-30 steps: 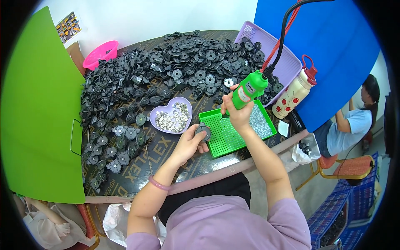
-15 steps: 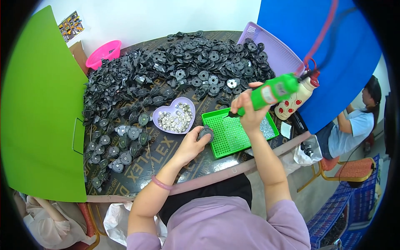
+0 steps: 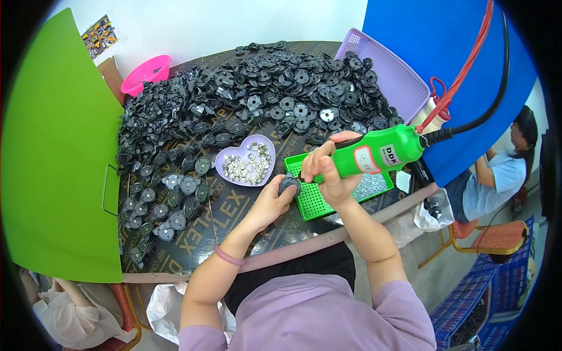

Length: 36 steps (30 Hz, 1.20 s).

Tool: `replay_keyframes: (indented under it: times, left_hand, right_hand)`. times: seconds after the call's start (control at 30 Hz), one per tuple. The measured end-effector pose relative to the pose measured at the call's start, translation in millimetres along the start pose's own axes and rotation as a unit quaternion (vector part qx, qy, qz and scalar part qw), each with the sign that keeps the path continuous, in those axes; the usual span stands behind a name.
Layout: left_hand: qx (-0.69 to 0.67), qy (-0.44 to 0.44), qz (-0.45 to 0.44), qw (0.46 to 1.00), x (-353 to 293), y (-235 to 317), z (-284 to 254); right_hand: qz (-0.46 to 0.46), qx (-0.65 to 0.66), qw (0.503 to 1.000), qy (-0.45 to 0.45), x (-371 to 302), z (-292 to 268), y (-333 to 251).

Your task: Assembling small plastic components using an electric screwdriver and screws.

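One black round part (image 3: 289,185), pinched in the left hand (image 3: 270,202) at frame centre; green electric screwdriver (image 3: 367,155), gripped by the right hand (image 3: 328,169), now tilted from upright down toward it.

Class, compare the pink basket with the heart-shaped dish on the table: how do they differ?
The pink basket is bright pink and sits at the far left edge; the heart-shaped dish is pale purple and sits close to the left hand. The dish holds small silvery pieces; the basket's contents cannot be seen. Both rest beside the black parts.
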<state>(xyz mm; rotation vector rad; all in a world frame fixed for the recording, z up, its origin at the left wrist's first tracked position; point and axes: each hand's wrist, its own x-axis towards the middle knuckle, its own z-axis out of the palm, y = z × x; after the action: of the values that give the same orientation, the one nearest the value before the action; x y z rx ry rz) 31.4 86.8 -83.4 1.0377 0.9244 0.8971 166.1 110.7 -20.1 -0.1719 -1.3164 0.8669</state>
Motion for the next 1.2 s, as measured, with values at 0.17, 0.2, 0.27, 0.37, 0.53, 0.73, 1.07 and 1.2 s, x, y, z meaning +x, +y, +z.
replay_keyframes:
  times: [0.17, 0.2, 0.27, 0.37, 0.53, 0.73, 1.07, 1.2]
  left_hand:
    - [-0.006, 0.006, 0.004, 1.000, 0.3, -4.3, -1.9]
    - [0.053, 0.022, 0.021, 0.998, 0.0, -4.8, -1.0]
    - [0.112, 0.037, 0.038, 0.992, -0.6, -6.9, -0.8]
    - [0.163, 0.065, 0.059, 0.983, -0.5, -12.7, -4.5]
    - [0.209, 0.068, 0.092, 0.971, 0.0, -3.2, -5.1]
    - [0.210, 0.051, 0.065, 0.974, -5.7, 12.4, 8.3]
    - [0.001, 0.036, 0.023, 0.999, -2.4, 10.1, -15.8]
    - [0.006, 0.074, 0.091, 0.993, 3.5, 7.3, -13.7]
  right_hand:
    - [0.025, -0.025, 0.999, -0.010, -2.1, 2.5, 5.2]
    - [0.025, -0.026, 0.999, -0.010, -2.8, 2.5, 6.5]
    - [0.028, -0.022, 0.999, -0.022, -3.9, 4.8, 9.9]
    - [0.027, -0.026, 0.999, -0.028, -6.9, 9.6, 13.0]
    - [0.034, -0.034, 0.998, -0.040, -1.0, 3.9, 2.5]
    - [-0.002, 0.020, 0.999, -0.041, 2.8, -13.8, -6.0]
    - [-0.013, 0.022, 0.999, 0.046, 16.3, -23.7, -15.2]
    - [0.042, -0.132, 0.990, 0.037, 6.1, -47.4, 15.5]
